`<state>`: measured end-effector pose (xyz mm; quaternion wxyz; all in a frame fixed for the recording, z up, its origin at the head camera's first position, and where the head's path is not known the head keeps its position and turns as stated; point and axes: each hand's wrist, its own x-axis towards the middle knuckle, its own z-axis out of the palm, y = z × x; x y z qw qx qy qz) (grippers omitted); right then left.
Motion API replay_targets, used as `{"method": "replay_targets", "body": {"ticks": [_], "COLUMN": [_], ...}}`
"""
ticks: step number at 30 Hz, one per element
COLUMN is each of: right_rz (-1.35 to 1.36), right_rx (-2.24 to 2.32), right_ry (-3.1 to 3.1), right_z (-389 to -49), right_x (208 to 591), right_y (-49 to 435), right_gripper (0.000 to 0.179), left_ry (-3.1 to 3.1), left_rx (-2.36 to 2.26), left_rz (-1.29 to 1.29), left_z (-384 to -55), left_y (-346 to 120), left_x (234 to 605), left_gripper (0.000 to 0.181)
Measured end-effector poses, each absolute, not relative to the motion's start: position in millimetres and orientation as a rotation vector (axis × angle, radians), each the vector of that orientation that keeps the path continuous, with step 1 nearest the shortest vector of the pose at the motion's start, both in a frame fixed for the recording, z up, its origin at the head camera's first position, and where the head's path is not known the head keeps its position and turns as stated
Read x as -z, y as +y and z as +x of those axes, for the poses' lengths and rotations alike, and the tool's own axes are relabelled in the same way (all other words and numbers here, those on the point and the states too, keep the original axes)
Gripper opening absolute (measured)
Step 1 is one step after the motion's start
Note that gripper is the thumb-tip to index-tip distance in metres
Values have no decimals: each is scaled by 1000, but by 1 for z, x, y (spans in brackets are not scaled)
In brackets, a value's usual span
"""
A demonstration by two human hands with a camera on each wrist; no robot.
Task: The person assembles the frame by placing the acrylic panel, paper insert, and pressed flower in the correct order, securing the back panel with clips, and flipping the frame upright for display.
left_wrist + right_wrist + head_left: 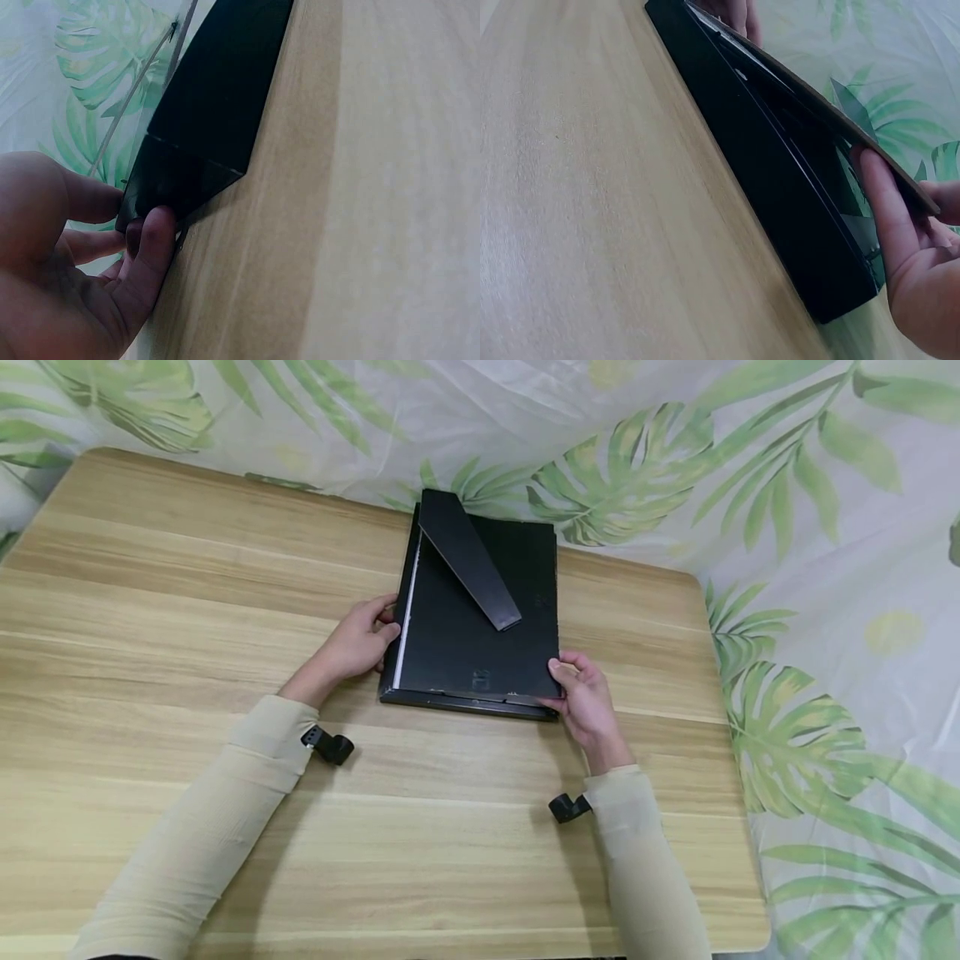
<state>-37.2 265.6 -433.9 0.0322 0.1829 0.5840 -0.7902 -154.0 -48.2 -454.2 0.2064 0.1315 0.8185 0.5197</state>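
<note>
A black picture frame [450,700] lies face down near the table's back edge. Its black backing board [457,652] carries a tapered stand leg [471,564] that slants across it. With thumb and fingers my left hand [360,639] holds the frame's left side; the left wrist view shows those fingertips at the frame's dark side [217,97]. My right hand [588,697] pinches the board's near right corner. In the right wrist view the backing board [889,169] is tilted up on that side, with a gap above the frame [757,187].
The wooden table [450,843] has rounded corners. Behind it and along its right side hangs a pale cloth [810,635] with green leaf prints. Small black cameras [333,747] are strapped to both sleeved wrists.
</note>
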Motion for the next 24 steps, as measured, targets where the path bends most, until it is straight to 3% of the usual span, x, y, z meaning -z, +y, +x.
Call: {"method": "replay_targets", "body": {"ticks": [12, 24], "right_rz": [567, 487], "right_rx": [2353, 1701], "right_ry": [1907, 2500], "right_z": [-38, -36], "right_x": [436, 431], "right_y": [263, 271], "right_gripper": [10, 38], "left_ry": [2289, 2294], "left_rx": [-1433, -1420], "left_rz": [374, 388], "left_z": [-154, -154], "left_y": [-48, -47], "left_x": [449, 450], "left_gripper": [56, 56]}}
